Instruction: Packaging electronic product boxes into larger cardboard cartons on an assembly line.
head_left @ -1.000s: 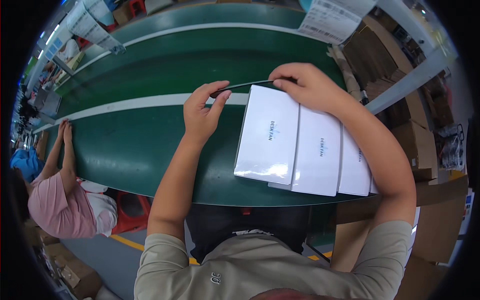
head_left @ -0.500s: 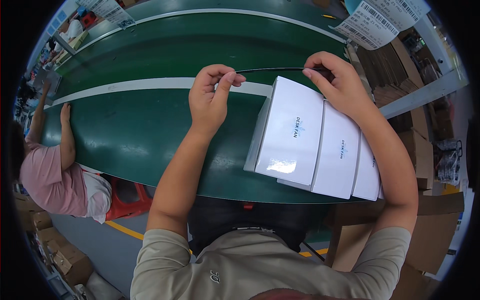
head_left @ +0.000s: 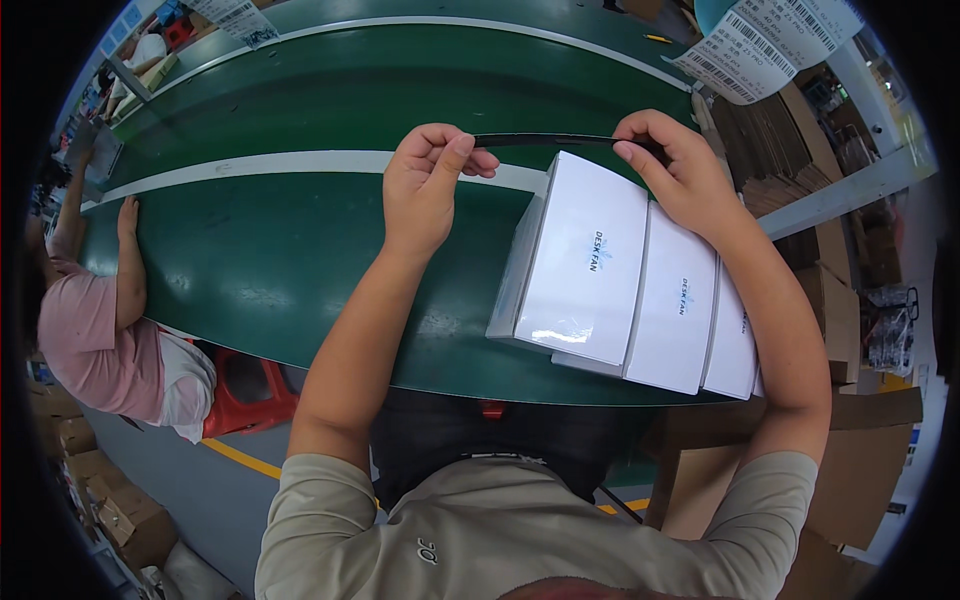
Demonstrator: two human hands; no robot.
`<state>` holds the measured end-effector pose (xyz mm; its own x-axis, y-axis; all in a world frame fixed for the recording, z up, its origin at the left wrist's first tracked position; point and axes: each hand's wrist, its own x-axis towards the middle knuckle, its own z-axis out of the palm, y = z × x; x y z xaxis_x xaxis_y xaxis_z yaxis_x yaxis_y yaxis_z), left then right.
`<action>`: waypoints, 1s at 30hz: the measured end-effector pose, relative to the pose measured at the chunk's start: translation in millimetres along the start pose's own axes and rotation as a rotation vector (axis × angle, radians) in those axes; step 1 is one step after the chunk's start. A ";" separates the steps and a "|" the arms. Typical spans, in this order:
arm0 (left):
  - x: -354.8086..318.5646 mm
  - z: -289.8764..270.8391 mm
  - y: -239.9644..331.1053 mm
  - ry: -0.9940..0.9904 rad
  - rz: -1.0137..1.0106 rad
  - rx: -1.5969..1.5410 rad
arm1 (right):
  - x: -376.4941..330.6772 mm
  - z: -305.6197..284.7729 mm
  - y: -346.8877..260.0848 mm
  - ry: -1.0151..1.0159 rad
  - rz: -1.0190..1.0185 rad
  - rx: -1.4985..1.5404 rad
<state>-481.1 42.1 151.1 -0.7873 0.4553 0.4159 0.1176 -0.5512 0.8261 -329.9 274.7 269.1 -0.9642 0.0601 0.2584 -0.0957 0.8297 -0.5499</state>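
Note:
My left hand point(head_left: 422, 195) pinches one end of a thin, dark strip-like thing point(head_left: 545, 140), thumb against fingers. At its other end my right hand point(head_left: 685, 175) grips it the same way. The thing spans level between my hands, seen nearly edge-on, so its exact kind does not show. Just below it stands a white desk fan box point(head_left: 580, 275), tallest and leftmost of a row. Beside that box are a second white box point(head_left: 673, 310) and a third white box point(head_left: 733, 335), partly covered by my right forearm.
The green worktable point(head_left: 270, 270) has a pale rail point(head_left: 290, 168) across it. A co-worker in a pink top point(head_left: 105, 340) sits at the left by a red stool point(head_left: 250, 390). An opened carton point(head_left: 700, 485) is at my lower right. Printed labels point(head_left: 755, 45) hang at upper right.
The dark thing has tilted, showing more of its black face than before. Both my hands have shifted slightly to the right, still holding its ends.

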 end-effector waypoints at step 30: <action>20.1 -25.0 -0.2 -0.021 -0.096 -0.189 | 27.7 10.0 1.5 0.027 -0.179 -0.085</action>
<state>-512.1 33.8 149.8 -0.7763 0.5253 0.3485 -0.0742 -0.6252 0.7769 -359.3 272.1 267.5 -0.9265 -0.0790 0.3679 -0.2430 0.8721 -0.4248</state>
